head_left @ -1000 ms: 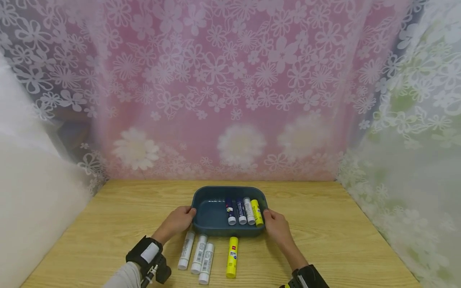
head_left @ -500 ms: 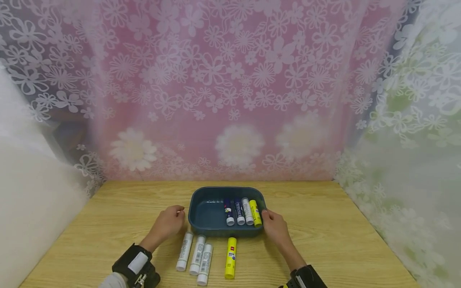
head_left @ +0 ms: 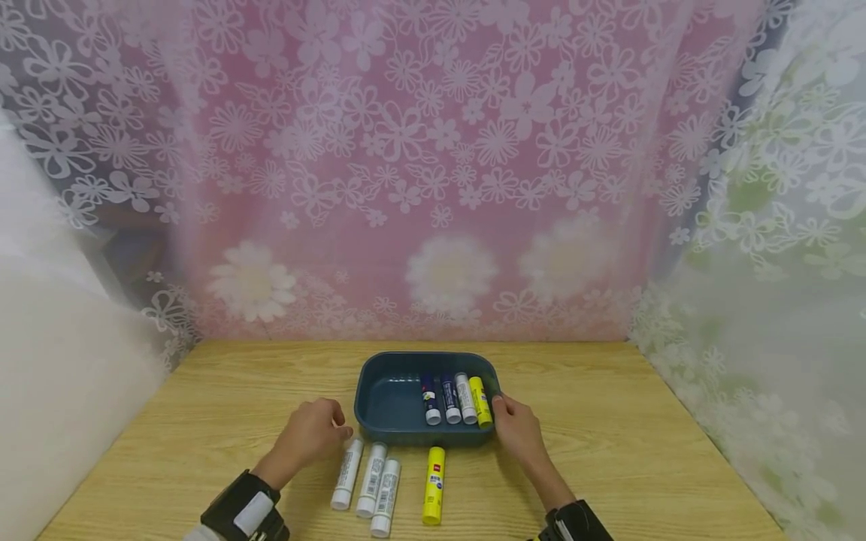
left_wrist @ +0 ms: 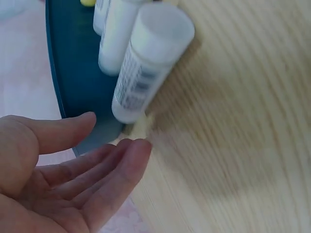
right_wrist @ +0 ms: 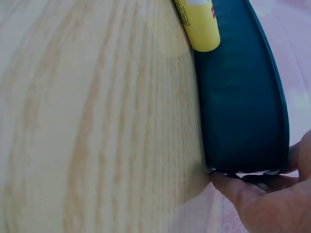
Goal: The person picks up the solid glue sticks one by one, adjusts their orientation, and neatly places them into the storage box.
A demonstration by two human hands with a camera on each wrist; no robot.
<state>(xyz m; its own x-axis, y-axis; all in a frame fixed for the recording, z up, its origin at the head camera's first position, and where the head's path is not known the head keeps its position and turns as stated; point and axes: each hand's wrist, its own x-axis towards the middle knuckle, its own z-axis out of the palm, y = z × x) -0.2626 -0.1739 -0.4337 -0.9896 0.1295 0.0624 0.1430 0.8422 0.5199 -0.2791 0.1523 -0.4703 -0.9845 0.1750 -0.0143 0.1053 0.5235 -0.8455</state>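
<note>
A dark teal plastic tray (head_left: pixel 389 434) sits on the table with several glue sticks lying at the right of its inside: two dark blue, one white and one yellow (head_left: pixel 480 402). My right hand (head_left: pixel 519 430) grips the tray's right end, thumb at the rim and fingers against the outer wall. In front of the tray lie three white glue sticks, and my left hand (head_left: pixel 310 436) hovers by the top of the leftmost white glue stick (head_left: pixel 347 475). Its thumb and fingers (left_wrist: pixel 124 177) are parted around nothing in the left wrist view. Another yellow glue stick (head_left: pixel 434 486) lies to their right.
The wood-grain table (head_left: pixel 609 451) runs back to a pink flowered curtain (head_left: pixel 433 188). Pale sheets hang along the left and right sides. Both wrists wear black straps with devices (head_left: pixel 240 507).
My left hand has let go of the tray's left end and moved left, then down towards the leftmost white glue stick. The right hand keeps its hold on the tray.
</note>
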